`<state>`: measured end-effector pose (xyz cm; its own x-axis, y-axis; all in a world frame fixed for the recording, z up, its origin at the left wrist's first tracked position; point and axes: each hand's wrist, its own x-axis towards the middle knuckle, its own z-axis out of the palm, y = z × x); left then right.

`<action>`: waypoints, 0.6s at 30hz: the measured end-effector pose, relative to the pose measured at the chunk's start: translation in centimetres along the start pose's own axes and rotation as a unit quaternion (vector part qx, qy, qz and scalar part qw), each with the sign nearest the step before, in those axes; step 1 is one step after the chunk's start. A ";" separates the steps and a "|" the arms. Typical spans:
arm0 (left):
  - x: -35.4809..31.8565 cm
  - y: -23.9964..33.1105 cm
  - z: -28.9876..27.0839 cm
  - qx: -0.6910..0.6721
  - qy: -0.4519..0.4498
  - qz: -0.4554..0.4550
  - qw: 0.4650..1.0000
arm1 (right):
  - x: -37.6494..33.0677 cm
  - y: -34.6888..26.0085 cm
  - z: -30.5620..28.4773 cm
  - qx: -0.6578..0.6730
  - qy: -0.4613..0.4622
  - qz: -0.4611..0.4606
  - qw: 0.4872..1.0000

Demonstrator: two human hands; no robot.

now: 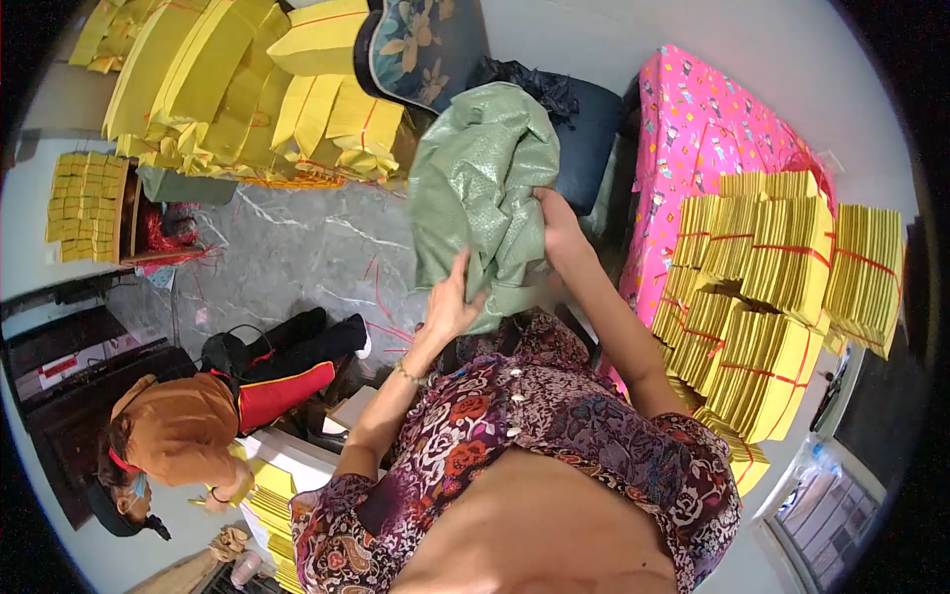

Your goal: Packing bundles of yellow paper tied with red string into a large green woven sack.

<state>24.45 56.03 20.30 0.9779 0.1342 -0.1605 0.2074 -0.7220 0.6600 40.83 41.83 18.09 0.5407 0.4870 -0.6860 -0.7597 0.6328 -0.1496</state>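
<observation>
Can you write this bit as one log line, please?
left hand: touching green woven plastic; right hand: gripping its edge; nearby: tied yellow bundles, pink cover; co-worker: at left

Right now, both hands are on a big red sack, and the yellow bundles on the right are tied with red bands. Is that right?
Almost! The sack is green, not red, as the head view shows. The left hand and right hand are on it, and the yellow bundles have red bands.

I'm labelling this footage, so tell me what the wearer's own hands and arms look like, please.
Both the left hand and right hand are gloveless, and the forearms are bare. A thin bracelet circles the left wrist. The sleeves are purple with a multicoloured floral print.
</observation>
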 end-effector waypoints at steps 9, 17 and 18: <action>-5.3 -24.7 -0.6 0.001 0.192 -0.208 0.959 | 0.8 -15.6 -3.1 -0.055 0.067 -0.236 0.968; -0.1 -12.4 -6.5 0.167 0.065 -0.082 0.980 | 0.1 -12.3 -4.1 -0.185 -0.098 -0.080 0.975; 0.8 -6.2 -8.0 0.133 0.102 -0.008 0.986 | -1.6 -10.1 -1.9 -0.223 -0.097 -0.084 0.966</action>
<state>24.13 66.03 22.00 0.9650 0.2623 -0.0003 0.2358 -0.8669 0.4391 46.94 33.53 19.36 0.6949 0.5310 -0.4848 -0.7117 0.4114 -0.5694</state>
